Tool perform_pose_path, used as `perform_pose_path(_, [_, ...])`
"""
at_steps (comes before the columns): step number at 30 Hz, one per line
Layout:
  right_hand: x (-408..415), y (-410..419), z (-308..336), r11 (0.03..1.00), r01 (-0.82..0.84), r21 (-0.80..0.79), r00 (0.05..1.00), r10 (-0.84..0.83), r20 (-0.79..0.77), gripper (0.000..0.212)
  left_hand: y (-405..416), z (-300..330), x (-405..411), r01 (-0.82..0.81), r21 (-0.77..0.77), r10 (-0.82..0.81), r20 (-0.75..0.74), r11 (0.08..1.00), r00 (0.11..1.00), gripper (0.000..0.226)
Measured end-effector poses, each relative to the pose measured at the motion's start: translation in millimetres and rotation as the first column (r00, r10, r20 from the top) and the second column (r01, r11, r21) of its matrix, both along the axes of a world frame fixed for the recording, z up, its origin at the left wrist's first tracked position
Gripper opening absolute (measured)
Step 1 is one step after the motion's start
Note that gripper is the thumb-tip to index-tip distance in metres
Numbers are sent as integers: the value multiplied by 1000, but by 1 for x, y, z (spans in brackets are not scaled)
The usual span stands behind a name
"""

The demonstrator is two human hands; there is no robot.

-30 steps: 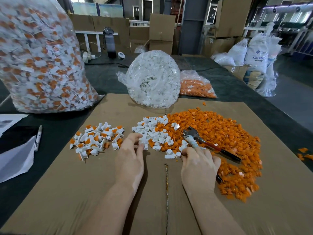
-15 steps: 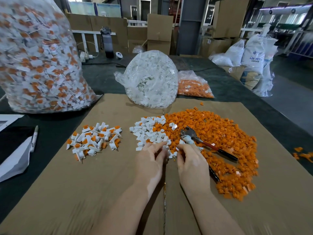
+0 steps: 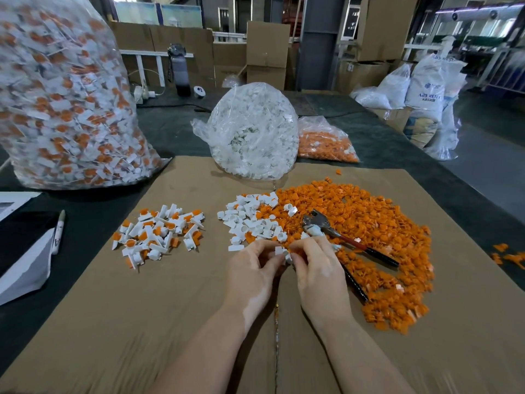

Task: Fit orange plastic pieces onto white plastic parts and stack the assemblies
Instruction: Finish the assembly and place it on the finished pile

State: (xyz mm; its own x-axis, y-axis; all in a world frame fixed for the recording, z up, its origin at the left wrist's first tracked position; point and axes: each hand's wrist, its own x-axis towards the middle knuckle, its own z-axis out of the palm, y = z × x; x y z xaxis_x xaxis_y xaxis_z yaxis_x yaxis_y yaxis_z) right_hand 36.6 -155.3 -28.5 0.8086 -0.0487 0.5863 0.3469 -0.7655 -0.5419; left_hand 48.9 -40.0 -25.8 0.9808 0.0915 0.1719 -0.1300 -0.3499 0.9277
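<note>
I see a white part (image 3: 281,251) pinched between both hands at the near edge of the white pile (image 3: 250,220): left hand (image 3: 252,271) and right hand (image 3: 315,268) fingers curled on it. Orange pieces (image 3: 369,223) spread right; finished assemblies (image 3: 159,231) lie left. Farther back, bags hold assemblies (image 3: 65,103), white parts (image 3: 252,132) and orange pieces (image 3: 326,143).

From my remote seat I see only two forearms and their hands entering from six o'clock. Both arms are bare right down to the frame's lower edge; no sleeve, cuff or glove shows on either. The left hand (image 3: 252,275) carries no ring, watch or strap that I can make out, and the right hand (image 3: 316,270), just toward three o'clock of it, is equally unadorned. The fingernails I can see look short and unpainted. Mild motion blur softens the finer detail.
</note>
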Motion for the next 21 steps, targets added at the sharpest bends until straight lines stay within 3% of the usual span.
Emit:
perform_pose_path(3, [0, 0, 0, 1000, -10, -11, 1000, 10, -27, 30, -1, 0, 0, -6, -15, 6, -21, 1000, 1000, 12])
perform_pose_path(8, [0, -3, 3, 999, -36, 32, 999, 36, 13, 19, -1, -1, 0, 19, -72, -21, -33, 997, 999, 8])
perform_pose_path(15, [1, -4, 3, 947, -44, 318, 993, 76, -87, 19, 0, -1, 0, 22, -149, -34, -74, 989, 997, 10])
perform_pose_path(21, [1, -5, 1, 949, -11, 314, 985, 65, -162, 13, 1, -2, 1, 30, -216, -54, -106, 976, 993, 11])
